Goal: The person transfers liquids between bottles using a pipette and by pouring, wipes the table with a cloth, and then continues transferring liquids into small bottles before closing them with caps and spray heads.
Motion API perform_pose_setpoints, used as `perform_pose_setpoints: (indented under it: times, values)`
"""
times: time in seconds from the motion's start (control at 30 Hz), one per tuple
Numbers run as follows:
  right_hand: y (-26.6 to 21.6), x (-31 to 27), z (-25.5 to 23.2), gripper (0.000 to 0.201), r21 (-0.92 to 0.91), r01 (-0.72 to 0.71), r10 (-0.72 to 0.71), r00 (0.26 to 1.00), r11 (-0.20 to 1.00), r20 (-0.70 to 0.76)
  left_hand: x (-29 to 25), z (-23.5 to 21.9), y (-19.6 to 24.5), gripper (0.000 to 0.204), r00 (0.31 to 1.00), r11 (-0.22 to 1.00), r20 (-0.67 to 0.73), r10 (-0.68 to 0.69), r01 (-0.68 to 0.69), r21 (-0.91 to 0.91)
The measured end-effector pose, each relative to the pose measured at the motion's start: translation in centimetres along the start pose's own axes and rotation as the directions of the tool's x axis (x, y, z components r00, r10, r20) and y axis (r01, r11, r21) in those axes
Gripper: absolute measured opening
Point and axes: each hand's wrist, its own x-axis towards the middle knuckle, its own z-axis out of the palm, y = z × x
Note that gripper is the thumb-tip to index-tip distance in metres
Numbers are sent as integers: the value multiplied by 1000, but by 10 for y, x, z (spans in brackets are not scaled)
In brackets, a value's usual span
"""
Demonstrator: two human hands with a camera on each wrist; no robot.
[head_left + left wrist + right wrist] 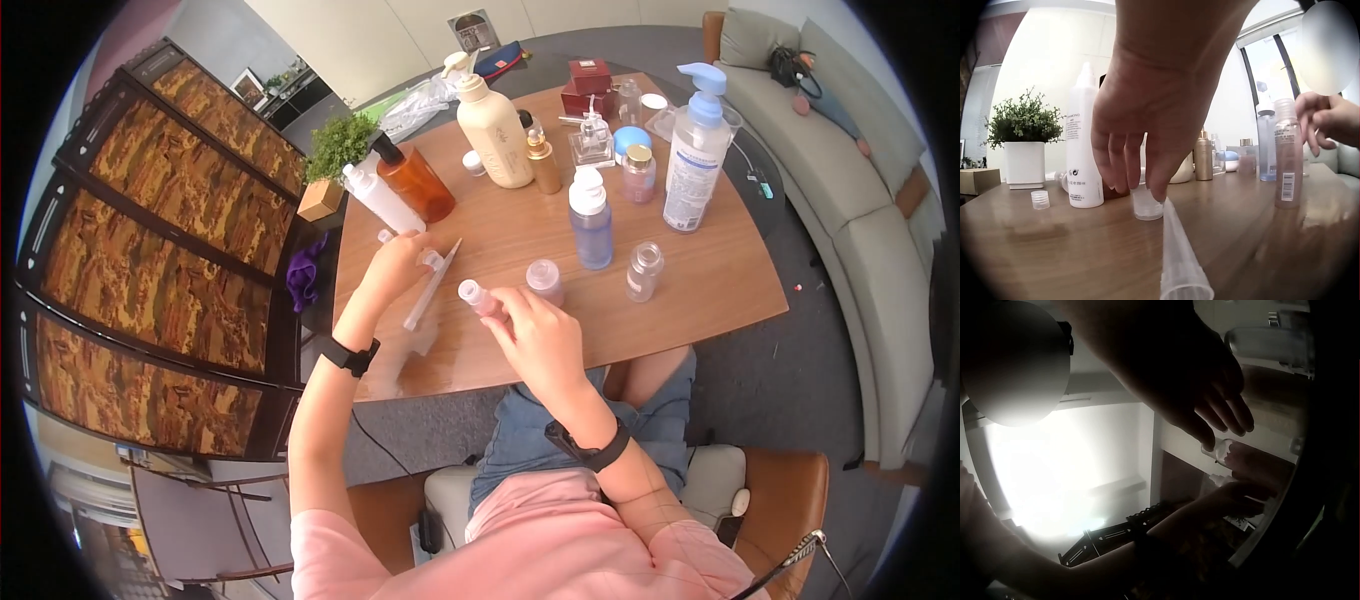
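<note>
My left hand (395, 268) reaches down over the table's left part. Its thumb and fingers pinch a small clear plastic cap (1147, 205) at the tabletop. Beside that cap lies a long translucent cone-shaped piece (1182, 262), its wide end toward the left wrist camera. A slim pink bottle (1288, 156) stands upright with its small mouth at the top. Next to it hovers my right hand (540, 335), fingers loosely bent and overlapping the bottle in the head view; the left wrist view shows them spread beside it. A small pink jar (543, 280) stands just beyond the right hand.
A ribbed clear cap (1040, 200) lies by a white bottle (1084, 144). Behind stand an amber pump bottle (420, 185), a cream pump bottle (495, 130) and a potted plant (345, 145). To the right are a blue-tinted bottle (592, 225), a clear bottle (645, 272) and a large blue-topped pump bottle (695, 165).
</note>
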Motion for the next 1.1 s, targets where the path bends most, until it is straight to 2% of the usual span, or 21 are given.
perform_pose_setpoints:
  times: [0.03,0.1,0.13,0.2,0.23,0.37,0.43,0.47,0.53,0.57,0.63,0.67,0.73,0.77,0.83,0.87,0.93,1.1]
  values:
    - [-2,1,-6,26,0,-1,1,1000,1000,-1,2,3,-4,39,999,1000,37,0,1,-31]
    - [-6,2,-23,21,75,-104,112,988,992,-111,0,7,-6,36,999,1000,32,-14,14,-7]
    - [-5,3,-29,21,75,-107,115,987,991,-110,-1,7,-4,33,999,999,25,-29,28,17]
    - [-1,8,-39,20,47,-170,176,964,984,-199,-7,8,3,30,1000,1000,6,-20,20,8]
    - [3,8,-42,18,-27,-186,179,968,982,-174,-9,7,6,28,1000,1000,-18,-13,13,0]
    - [12,9,-45,18,37,-193,196,974,981,-113,-11,7,1,27,998,1000,59,-8,7,12]
    - [10,10,-47,29,-10,-113,109,978,994,-177,-11,1,2,26,999,999,-8,33,-33,28]
    - [12,11,-46,29,-10,-114,111,978,993,-178,-10,0,3,26,999,999,-7,35,-34,28]
    - [18,10,-40,37,-48,-123,116,984,991,-134,-10,-18,26,25,978,999,-208,14,-21,-32]
    - [23,10,-35,37,-48,-125,117,984,991,-134,-10,-25,37,25,978,999,-206,14,-21,-33]
    - [36,9,-22,40,-43,-77,70,988,996,-134,-11,-37,59,29,927,978,-364,92,-152,-140]
    - [40,8,-18,40,-43,-76,70,989,996,-134,-12,-43,71,29,927,978,-365,91,-152,-140]
    - [45,7,-13,41,43,-134,134,991,990,-8,-18,-56,95,37,927,957,-313,205,-257,-133]
    - [44,8,-12,41,43,-134,134,991,990,-7,-20,-60,104,37,927,957,-313,205,-256,-133]
    - [42,9,-12,41,81,-143,144,989,986,-16,-25,-66,121,51,939,938,-198,282,-313,-149]
    - [39,10,-14,41,80,-143,145,989,986,-15,-26,-67,128,51,939,938,-198,281,-313,-151]
    - [31,13,-19,42,110,-77,86,993,991,-81,-28,-67,138,64,925,906,-203,322,-363,-217]
    - [21,14,-31,45,97,-3,12,996,995,-92,-27,-72,146,73,904,891,-225,363,-407,-199]
